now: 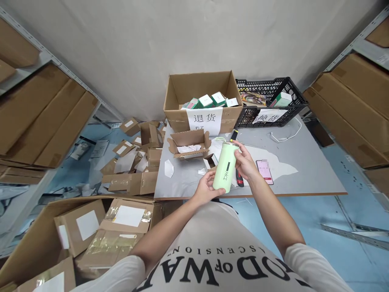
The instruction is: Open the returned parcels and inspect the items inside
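Observation:
A light green bottle [225, 168] with a metallic rim and a pale green strap at its top is held between both my hands, tilted, above the table's front edge. My left hand [207, 186] is closed round its lower end. Near the top, my right hand [245, 161] grips its right side. Behind the bottle lies a red and black tool [239, 178], partly hidden. An opened small cardboard box [190, 140] with white paper inside sits just beyond my left hand, and a smaller open box [210, 162] stands beside the bottle.
A large carton [176, 115] holding green and white boxes and a black crate [291, 107] stand at the back. A phone [265, 172] and a white cable [285, 140] lie on the right. Parcels fill a big box [33, 227] at lower left; discarded cartons [133, 182] litter the floor.

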### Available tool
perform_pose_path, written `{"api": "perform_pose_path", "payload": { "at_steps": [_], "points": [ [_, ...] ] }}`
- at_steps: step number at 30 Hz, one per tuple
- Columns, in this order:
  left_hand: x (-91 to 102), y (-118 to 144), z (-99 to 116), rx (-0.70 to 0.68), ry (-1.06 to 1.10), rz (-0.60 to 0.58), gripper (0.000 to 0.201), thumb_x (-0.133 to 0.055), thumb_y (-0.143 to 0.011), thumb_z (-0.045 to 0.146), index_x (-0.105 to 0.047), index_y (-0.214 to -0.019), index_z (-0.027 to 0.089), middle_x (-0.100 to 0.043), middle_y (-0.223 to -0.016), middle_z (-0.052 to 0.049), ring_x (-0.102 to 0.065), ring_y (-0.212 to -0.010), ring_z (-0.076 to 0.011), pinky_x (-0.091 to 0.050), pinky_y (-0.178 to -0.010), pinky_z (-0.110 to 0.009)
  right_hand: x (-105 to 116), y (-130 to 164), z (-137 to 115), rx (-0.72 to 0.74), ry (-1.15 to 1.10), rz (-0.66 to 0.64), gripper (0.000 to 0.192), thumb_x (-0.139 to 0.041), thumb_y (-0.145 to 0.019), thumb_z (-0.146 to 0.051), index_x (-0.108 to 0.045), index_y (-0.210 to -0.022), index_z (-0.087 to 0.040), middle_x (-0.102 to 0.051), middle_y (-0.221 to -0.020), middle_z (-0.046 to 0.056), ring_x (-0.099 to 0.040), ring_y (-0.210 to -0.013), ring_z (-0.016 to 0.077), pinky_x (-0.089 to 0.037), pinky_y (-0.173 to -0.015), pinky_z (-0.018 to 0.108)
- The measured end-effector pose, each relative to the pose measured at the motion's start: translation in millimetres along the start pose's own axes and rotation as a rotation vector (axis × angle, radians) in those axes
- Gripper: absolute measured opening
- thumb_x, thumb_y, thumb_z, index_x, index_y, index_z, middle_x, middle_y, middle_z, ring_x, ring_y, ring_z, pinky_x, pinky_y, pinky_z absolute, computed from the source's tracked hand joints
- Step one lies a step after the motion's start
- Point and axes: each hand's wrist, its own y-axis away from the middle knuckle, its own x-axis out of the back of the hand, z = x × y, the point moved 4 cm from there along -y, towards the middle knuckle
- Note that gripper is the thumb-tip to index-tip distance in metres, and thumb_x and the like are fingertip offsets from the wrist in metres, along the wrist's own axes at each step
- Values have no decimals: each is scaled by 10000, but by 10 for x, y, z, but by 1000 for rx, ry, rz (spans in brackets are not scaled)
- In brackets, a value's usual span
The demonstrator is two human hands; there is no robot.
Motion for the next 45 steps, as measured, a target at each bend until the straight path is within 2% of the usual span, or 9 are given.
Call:
{"api": "perform_pose_path", "payload": {
  "at_steps": [6,13,20,27,33,36,40,43,45],
  "points": [
    [55,38,19,-26,129,-43,709,-871,-485,300,-556,-1109,181,-624,-1093,-94,-627,-951,-220,-496,-819,-338,-76,11,-30,-2,-39,-79,555,-657,-747,-533,-516,-1246,-338,-660,-1102,20,-636,-850,189,-513,-731,330],
    [21,145,-22,143,279,-209,725,-809,-536,448,-593,-1165,159,-659,-1086,-108,-609,-1021,-297,-485,-808,-361,-205,37,3,10,-75,-165,584,-568,-750,-651,-487,-1230,-330,-652,-1145,62,-639,-984,280,-505,-819,484],
    [74,92,41,51,136,-132,770,-877,-465,361,-559,-1142,176,-631,-1094,-92,-576,-1048,-279,-446,-886,-373,-204,27,5,21,-35,-134,593,-607,-725,-645,-493,-1210,-325,-646,-1165,63,-642,-993,293,-503,-843,507],
    [121,102,36,42,89,-112,690,-844,-535,364,-569,-1139,174,-639,-1054,-81,-595,-995,-254,-454,-873,-360,-207,28,29,22,-79,-137,597,-646,-723,-602,-515,-1220,-299,-642,-1185,79,-640,-1006,290,-505,-856,488],
    [162,105,55,-33,-42,-63,732,-847,-535,319,-556,-1191,175,-630,-1135,-105,-579,-1071,-283,-443,-927,-397,-74,70,-27,26,168,-107,648,-733,-663,-546,-558,-1230,-286,-583,-1283,80,-586,-1095,278,-520,-814,397],
    [165,83,110,-139,-114,-78,752,-836,-560,296,-535,-1241,186,-599,-1219,-119,-537,-1154,-293,-414,-978,-413,47,114,-88,98,285,-74,573,-746,-679,-469,-592,-1199,-284,-592,-1263,74,-571,-1109,284,-521,-807,396],
    [250,2,155,-212,-216,-99,702,-806,-612,309,-542,-1253,197,-580,-1261,-119,-513,-1194,-302,-389,-1016,-429,246,168,-254,319,390,53,537,-731,-692,-463,-592,-1182,-290,-596,-1245,79,-539,-1165,302,-457,-945,474],
    [456,-128,157,-265,-386,14,613,-775,-649,354,-575,-1210,209,-578,-1253,-116,-495,-1209,-312,-340,-1053,-461,315,184,-437,523,520,184,586,-737,-675,-473,-557,-1197,-278,-577,-1246,94,-507,-1209,316,-395,-1017,512],
    [613,-257,129,-294,-509,96,737,-812,-588,378,-537,-1250,205,-507,-1333,-132,-416,-1281,-334,-278,-1092,-479,277,173,-510,602,596,246,613,-739,-670,-468,-529,-1212,-274,-552,-1255,100,-480,-1237,320,-388,-1028,510]
  ]
}}
